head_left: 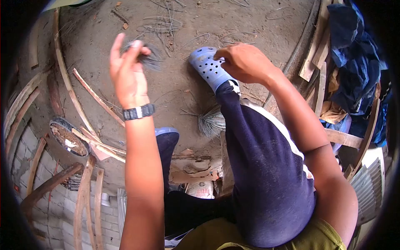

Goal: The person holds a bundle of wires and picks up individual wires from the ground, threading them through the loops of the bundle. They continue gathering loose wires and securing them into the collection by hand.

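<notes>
My left hand (127, 68), with a black watch on the wrist, is raised and grips a small bundle of thin grey wire pieces (148, 56). My right hand (246, 62) reaches out over my blue clog (208, 66), fingers pinched near the toe; what it pinches is too small to tell. A larger bundle of cut wires (210, 121) lies on the dirt beside my right leg in dark trousers with a white stripe. My other foot in a blue shoe (166, 132) is drawn in closer.
Loose wire loops (160, 26) lie on the dirt farther out. Wooden slats (93, 129) and a round black basin (68, 137) are at the left. Blue cloth (354, 54) and planks are piled at the right, with concrete blocks at the lower left.
</notes>
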A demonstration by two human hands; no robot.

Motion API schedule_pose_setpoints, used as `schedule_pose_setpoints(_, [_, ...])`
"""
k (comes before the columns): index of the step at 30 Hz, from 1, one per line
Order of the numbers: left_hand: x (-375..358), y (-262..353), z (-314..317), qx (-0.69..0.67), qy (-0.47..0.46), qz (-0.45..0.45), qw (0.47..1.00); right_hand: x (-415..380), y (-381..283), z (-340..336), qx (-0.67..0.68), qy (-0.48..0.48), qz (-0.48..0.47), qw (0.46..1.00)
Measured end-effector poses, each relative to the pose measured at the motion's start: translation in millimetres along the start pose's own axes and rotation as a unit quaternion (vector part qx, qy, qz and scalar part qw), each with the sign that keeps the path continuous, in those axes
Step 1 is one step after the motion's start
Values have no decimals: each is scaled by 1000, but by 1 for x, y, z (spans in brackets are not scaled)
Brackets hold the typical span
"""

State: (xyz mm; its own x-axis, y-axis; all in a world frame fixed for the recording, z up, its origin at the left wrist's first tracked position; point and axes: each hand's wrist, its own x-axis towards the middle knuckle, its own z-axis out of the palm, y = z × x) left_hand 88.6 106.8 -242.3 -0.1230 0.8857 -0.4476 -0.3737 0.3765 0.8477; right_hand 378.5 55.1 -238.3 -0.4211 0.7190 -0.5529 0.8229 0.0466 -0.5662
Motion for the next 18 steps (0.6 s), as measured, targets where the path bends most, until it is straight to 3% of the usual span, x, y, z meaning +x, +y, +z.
schedule_pose_setpoints(1, [-6, -5, 5, 39, -64, -14, 997, -2, -7, -6, 0, -1, -1, 1000])
schedule_pose_setpoints(4, [-23, -21, 23, 34, -130, -69, 988, -5, -39, -43, 99, -107, -73, 987])
schedule_pose_setpoints(5, [-29, -25, 29, 18, -163, -114, 980, -3, -40, -46, 98, -107, -72, 987])
schedule_pose_setpoints(7, [-39, -31, 39, 15, -197, -134, 971, 2, -38, -47, 219, -93, -95, 967])
schedule_pose_setpoints(8, [-44, -34, 44, -10, -226, -145, 963, 8, -34, -39, 252, -20, -105, 962])
schedule_pose_setpoints(9, [-49, -37, 48, -36, -255, -155, 954, 10, -30, -35, 253, -20, -103, 962])
schedule_pose_setpoints(12, [-59, -38, 58, -38, -233, -169, 957, 9, -30, -37, 481, 0, 37, 876])
schedule_pose_setpoints(13, [-59, -38, 61, -23, -228, -166, 959, 8, -30, -35, 482, 2, 37, 876])
schedule_pose_setpoints(16, [-55, -43, 62, -9, -225, -177, 958, 9, -27, -22, 593, 25, 2, 805])
schedule_pose_setpoints(18, [-54, -44, 63, -1, -215, -178, 960, 12, -26, -12, 594, 76, 24, 801])
